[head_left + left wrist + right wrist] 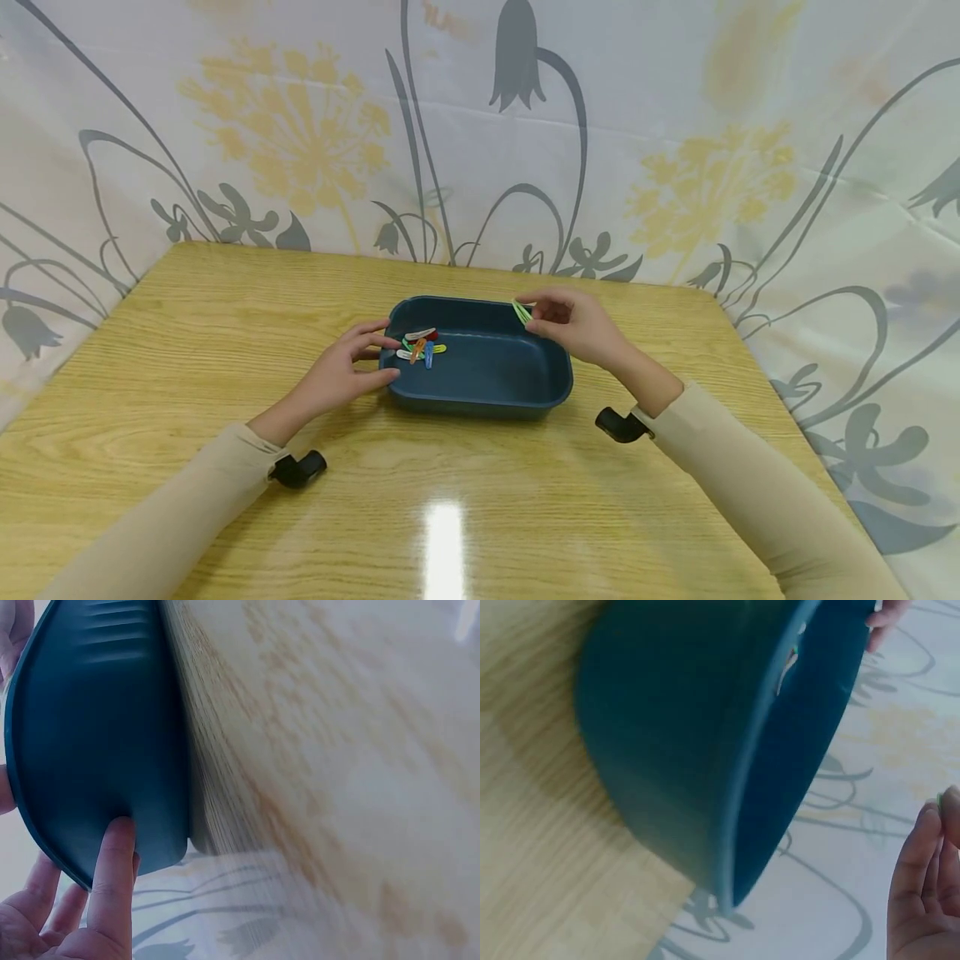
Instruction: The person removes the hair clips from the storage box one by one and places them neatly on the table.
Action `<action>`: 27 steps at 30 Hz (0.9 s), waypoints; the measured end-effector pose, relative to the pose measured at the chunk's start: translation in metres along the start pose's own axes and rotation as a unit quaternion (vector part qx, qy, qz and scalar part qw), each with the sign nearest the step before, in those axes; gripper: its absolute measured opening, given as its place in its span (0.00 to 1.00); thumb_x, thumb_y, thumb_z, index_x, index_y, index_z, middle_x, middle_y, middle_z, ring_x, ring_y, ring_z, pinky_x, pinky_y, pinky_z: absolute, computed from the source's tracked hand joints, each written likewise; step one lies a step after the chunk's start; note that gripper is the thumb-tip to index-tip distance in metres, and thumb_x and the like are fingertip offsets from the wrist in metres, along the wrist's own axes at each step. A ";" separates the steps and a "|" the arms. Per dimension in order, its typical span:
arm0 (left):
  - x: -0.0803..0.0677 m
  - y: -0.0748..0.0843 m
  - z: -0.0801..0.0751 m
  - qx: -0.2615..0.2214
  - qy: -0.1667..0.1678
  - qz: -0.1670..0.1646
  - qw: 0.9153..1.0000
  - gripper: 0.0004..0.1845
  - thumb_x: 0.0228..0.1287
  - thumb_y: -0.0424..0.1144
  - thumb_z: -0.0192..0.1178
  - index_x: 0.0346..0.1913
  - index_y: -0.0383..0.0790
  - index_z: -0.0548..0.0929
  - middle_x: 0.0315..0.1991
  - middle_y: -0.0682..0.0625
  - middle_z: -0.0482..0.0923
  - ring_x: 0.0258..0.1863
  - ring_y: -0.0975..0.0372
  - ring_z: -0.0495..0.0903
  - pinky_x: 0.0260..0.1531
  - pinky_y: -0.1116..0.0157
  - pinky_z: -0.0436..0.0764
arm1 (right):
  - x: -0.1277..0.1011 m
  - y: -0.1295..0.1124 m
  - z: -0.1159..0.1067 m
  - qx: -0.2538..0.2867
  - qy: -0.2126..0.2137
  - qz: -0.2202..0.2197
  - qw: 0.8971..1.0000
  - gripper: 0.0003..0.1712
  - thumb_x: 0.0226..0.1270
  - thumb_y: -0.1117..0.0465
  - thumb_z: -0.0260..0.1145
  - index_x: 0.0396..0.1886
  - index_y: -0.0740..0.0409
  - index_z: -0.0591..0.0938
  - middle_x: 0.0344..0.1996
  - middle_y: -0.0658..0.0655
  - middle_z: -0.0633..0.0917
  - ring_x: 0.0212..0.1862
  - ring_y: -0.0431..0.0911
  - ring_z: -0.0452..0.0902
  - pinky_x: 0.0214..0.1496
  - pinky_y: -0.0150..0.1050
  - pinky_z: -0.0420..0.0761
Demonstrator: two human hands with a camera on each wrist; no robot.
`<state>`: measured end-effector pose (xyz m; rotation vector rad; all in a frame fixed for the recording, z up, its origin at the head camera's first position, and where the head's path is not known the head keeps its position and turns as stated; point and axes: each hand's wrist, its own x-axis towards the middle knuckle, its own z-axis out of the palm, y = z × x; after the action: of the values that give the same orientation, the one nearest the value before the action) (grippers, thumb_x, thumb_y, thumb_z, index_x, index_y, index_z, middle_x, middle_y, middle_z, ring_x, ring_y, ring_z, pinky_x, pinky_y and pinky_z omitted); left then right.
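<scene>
A dark blue-green plastic tub [480,367] stands on the wooden table. At its left end lies a small pile of snap hair clips [428,354] in white, orange, blue, yellow, green and red. My left hand [343,371] holds the tub's left end. In the left wrist view a digit [112,877] presses the outer wall, while other fingers reach round the rim. Over the far right rim, my right hand [572,325] pinches a light green hair clip [522,313] between thumb and fingertips. Only a sliver of that clip [940,801] shows in the right wrist view.
The wooden table [247,333] extends around the tub on all sides. Behind it hangs a white curtain [465,150] with grey and yellow flower prints. Black wrist mounts [298,469] stick out from both sleeves. A bright light reflection falls on the front of the table.
</scene>
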<state>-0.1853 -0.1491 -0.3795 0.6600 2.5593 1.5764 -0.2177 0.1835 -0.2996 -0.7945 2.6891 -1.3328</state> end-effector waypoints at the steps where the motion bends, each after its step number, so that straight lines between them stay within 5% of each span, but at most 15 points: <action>1: 0.000 0.000 0.000 0.001 0.000 -0.001 1.000 0.20 0.60 0.35 0.63 0.54 0.29 0.76 0.68 0.40 0.55 0.54 0.41 0.71 0.48 0.52 0.77 | -0.003 0.001 -0.001 0.004 0.008 0.006 1.000 0.19 0.61 0.69 0.65 0.54 0.63 0.79 0.32 0.57 0.79 0.33 0.47 0.76 0.33 0.34 0.78; 15: -0.001 0.000 0.001 -0.005 0.004 -0.008 1.000 0.21 0.60 0.35 0.63 0.55 0.30 0.76 0.69 0.41 0.55 0.55 0.41 0.71 0.49 0.52 0.76 | -0.036 0.031 -0.009 0.022 0.094 0.070 0.993 0.20 0.60 0.69 0.66 0.54 0.67 0.78 0.33 0.63 0.80 0.32 0.49 0.79 0.32 0.31 0.78; 27: -0.002 0.001 0.000 -0.002 0.005 -0.012 1.000 0.21 0.60 0.36 0.63 0.55 0.31 0.75 0.69 0.42 0.55 0.55 0.42 0.71 0.51 0.50 0.75 | -0.055 0.056 -0.015 0.001 0.127 0.114 0.985 0.17 0.61 0.66 0.66 0.50 0.68 0.80 0.33 0.61 0.81 0.31 0.38 0.77 0.34 0.30 0.79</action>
<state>-0.1826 -0.1492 -0.3791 0.6218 2.5602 1.5813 -0.1972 0.2476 -0.3426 -0.3193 2.8568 -1.4675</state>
